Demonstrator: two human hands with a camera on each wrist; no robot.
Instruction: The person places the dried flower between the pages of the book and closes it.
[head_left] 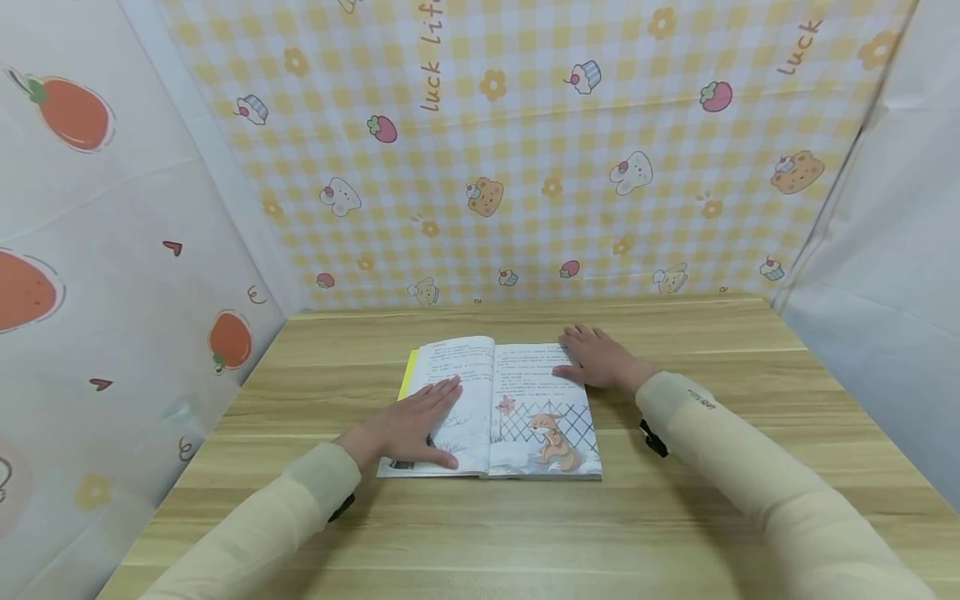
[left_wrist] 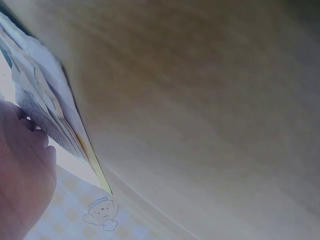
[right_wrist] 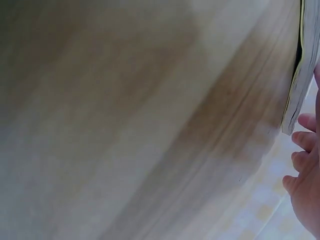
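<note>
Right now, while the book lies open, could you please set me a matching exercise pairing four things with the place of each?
Things:
1. Left hand
2. Right hand
3. Fox drawing
4. Yellow-and-white checked cloth

Places:
A. On the lower part of the right page
B. Beyond the far edge of the table
C. At the upper outer corner of the right page
D. On the left page

Right pairs: 1-D, 2-C, 3-A, 4-B
</note>
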